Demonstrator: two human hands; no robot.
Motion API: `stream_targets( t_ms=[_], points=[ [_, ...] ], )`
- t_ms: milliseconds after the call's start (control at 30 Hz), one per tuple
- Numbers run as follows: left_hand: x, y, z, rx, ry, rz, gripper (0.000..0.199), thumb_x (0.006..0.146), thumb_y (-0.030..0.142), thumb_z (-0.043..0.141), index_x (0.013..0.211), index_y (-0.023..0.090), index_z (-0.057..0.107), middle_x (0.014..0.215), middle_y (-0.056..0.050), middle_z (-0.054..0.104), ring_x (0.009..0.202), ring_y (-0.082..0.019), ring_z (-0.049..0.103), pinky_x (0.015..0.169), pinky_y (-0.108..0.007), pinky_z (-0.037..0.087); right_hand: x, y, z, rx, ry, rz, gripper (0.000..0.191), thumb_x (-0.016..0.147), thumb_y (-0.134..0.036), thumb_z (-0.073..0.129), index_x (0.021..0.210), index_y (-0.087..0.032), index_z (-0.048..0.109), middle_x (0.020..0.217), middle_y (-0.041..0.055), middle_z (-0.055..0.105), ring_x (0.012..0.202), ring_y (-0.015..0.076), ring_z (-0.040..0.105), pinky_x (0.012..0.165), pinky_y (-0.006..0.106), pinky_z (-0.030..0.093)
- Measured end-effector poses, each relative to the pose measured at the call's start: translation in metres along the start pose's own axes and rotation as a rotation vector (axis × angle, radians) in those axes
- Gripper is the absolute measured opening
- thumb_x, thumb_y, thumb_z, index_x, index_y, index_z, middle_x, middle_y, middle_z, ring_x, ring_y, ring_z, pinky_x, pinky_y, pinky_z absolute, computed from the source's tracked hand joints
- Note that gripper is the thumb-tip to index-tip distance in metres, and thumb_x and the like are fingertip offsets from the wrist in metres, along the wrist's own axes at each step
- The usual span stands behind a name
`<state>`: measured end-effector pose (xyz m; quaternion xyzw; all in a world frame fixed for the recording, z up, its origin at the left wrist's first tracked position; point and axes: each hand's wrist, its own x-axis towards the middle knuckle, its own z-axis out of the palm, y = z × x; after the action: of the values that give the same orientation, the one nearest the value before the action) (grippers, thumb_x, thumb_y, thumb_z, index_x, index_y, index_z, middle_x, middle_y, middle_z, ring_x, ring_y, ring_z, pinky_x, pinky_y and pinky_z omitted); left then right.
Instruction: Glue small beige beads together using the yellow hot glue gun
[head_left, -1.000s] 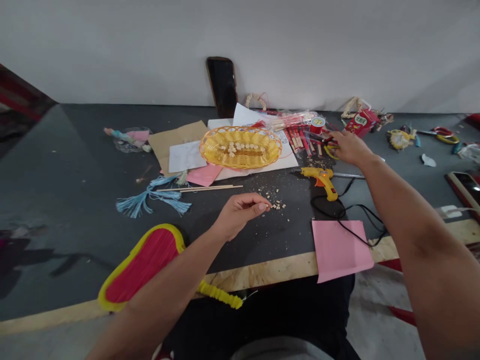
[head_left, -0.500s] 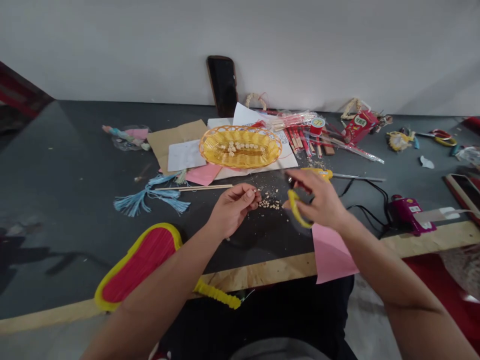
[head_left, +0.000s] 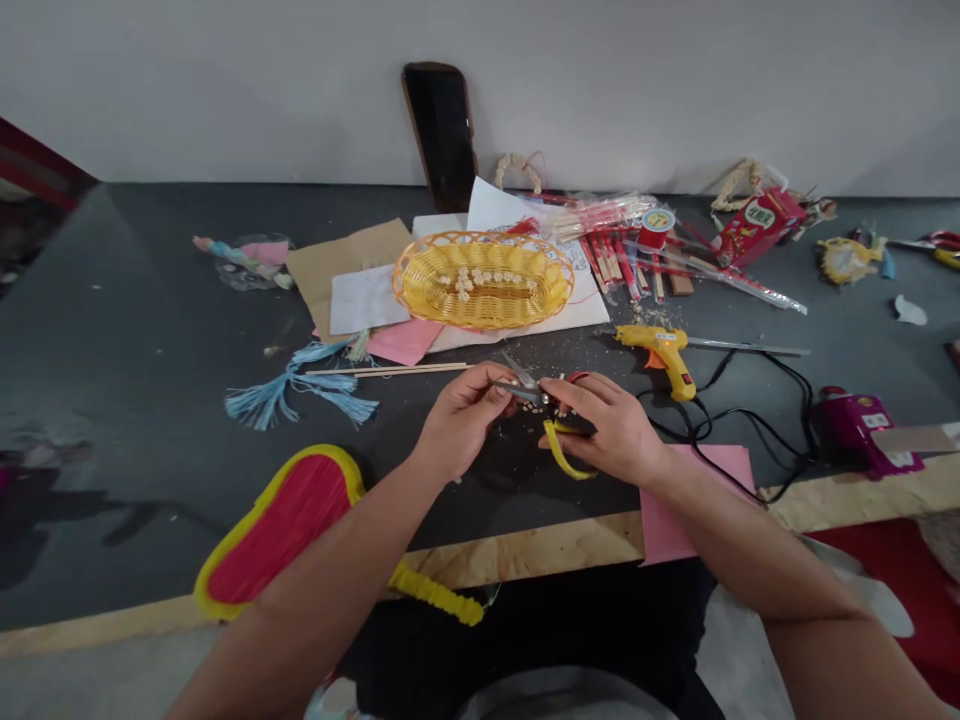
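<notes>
My left hand (head_left: 461,415) is closed in a pinch on thin wooden sticks (head_left: 405,371), whose long ends stick out to the left over a blue tassel (head_left: 296,385). In my right hand (head_left: 619,425) is a pair of scissors (head_left: 559,445) with a yellow and red handle, fingers wrapped through its loops. The scissor blades are spread and reach the fingertips of my left hand; the stick tips there are too small to make out. Small cut pale bits (head_left: 534,408) lie under the blades. Behind both hands, a yellow woven basket (head_left: 420,305) holds little pale clusters.
A yellow glue gun (head_left: 660,345) with a black cord (head_left: 701,430) lies at right, near a purple box (head_left: 862,430). Pink paper (head_left: 667,520) overhangs the front edge. A red and yellow fan-shaped piece (head_left: 289,520) lies at left. A phone (head_left: 442,130) leans on the wall.
My right hand has moved left with the scissors, bringing the spread blades to my left fingertips. The glue gun is now uncovered. My left hand keeps its pinch, and the view has shifted slightly.
</notes>
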<state>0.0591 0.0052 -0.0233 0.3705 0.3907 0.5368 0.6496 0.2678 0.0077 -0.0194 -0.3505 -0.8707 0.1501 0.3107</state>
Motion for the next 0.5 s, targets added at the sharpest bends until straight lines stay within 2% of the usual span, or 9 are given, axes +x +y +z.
stream_targets(
  t_ms=[200,500],
  points=[
    [-0.0012,-0.0004,-0.0029,0.07,-0.059,0.02,0.021,0.074,0.038,0.081,0.074,0.019,0.072,0.075,-0.001,0.063,0.064,-0.011,0.053,0.063,-0.024,0.042,-0.0026,0.0002,0.0039,0.043,-0.009,-0.01,0.054,0.089,-0.044,0.067,0.135,-0.019,0.056,0.094,0.0087,0.07,0.099,0.0239,0.066,0.089,0.038,0.057],
    [-0.0019,-0.0037,-0.0045,0.069,-0.04,0.018,0.02,0.072,0.036,0.083,0.073,0.02,0.071,0.073,0.0,0.061,0.065,-0.011,0.053,0.063,-0.024,0.041,-0.0036,-0.0007,0.0061,0.059,-0.002,-0.015,0.056,0.087,-0.046,0.068,0.136,-0.02,0.056,0.095,0.0087,0.071,0.096,0.0232,0.067,0.087,0.037,0.059]
  ],
)
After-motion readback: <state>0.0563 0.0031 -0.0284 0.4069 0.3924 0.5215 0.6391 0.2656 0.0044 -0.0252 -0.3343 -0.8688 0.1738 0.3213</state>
